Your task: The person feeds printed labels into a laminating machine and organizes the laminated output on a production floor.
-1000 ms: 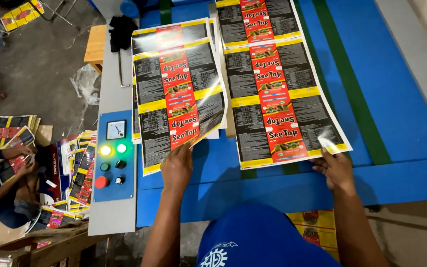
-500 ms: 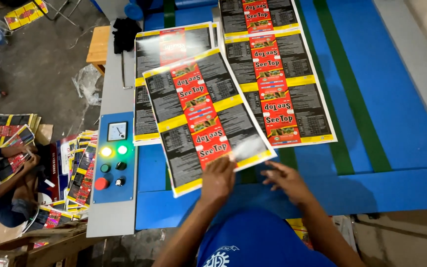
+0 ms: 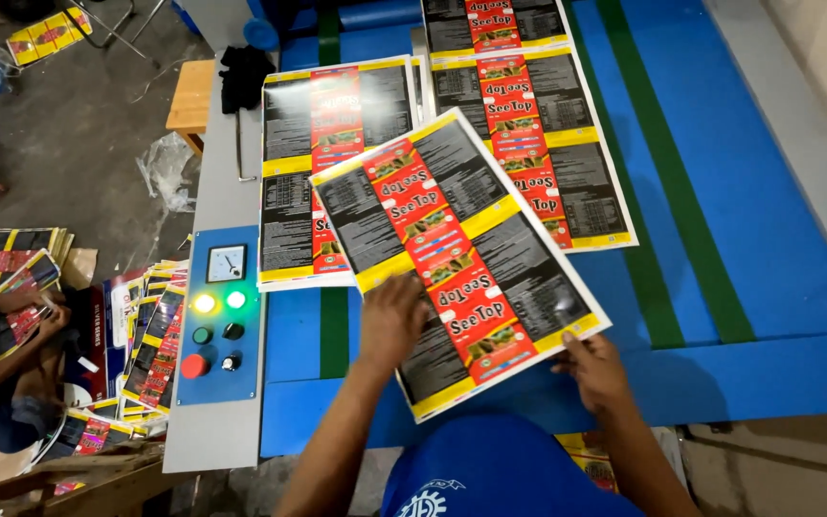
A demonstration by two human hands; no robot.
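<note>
Left hand (image 3: pixel 391 321): lies flat, fingers spread, on the near left part of the printed sheet (image 3: pixel 458 254); pressing rather than pinching
Right hand (image 3: pixel 593 369): pinches the sheet's near right corner, thumb on top, fingers under the edge
Printed sheet: glossy, black panels with yellow bands and a red strip down its middle; held tilted, its far end swung left, across the blue table (image 3: pixel 777 278); near edge overhangs the person's blue shirt (image 3: pixel 490 474)
Beneath it: its far left corner overlaps a second sheet (image 3: pixel 332 144) lying flat to the left; a third sheet (image 3: pixel 538 124) lies to the right, running far up the table, just beside the held one
Table: blue with green stripes (image 3: pixel 667 191) running near to far
Control panel (image 3: pixel 222 316): left of the left hand, on a grey side shelf; a dial, two lit lamps, a red button and dark knobs
Far left: another person's arms (image 3: pixel 2 335) handling stacks of similar sheets (image 3: pixel 150 340) at floor level
</note>
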